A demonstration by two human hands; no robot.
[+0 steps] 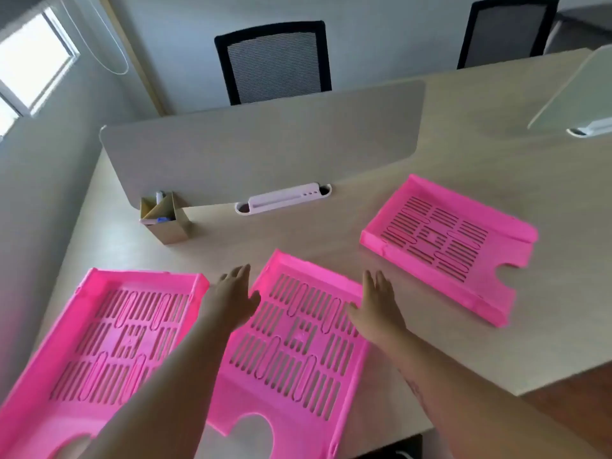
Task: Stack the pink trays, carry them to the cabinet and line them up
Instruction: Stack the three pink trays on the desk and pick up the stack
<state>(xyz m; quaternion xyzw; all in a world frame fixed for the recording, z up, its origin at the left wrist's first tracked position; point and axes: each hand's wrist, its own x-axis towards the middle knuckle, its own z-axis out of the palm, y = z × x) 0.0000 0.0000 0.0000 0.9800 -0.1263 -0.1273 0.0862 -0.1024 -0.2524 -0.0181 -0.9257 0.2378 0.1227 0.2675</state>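
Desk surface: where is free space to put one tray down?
Bare desk lies right of the right hand, below the far tray. Another patch runs between the pen holder and that tray. The near left is crowded: left tray, middle tray.

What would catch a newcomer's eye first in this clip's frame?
Three bright pink trays lie apart on the pale desk: the left tray at the near-left edge, the middle tray in front of the person, the right tray farther back right. The left hand and right hand, both open, flank the middle tray's far end. Behind them stands a grey divider panel.
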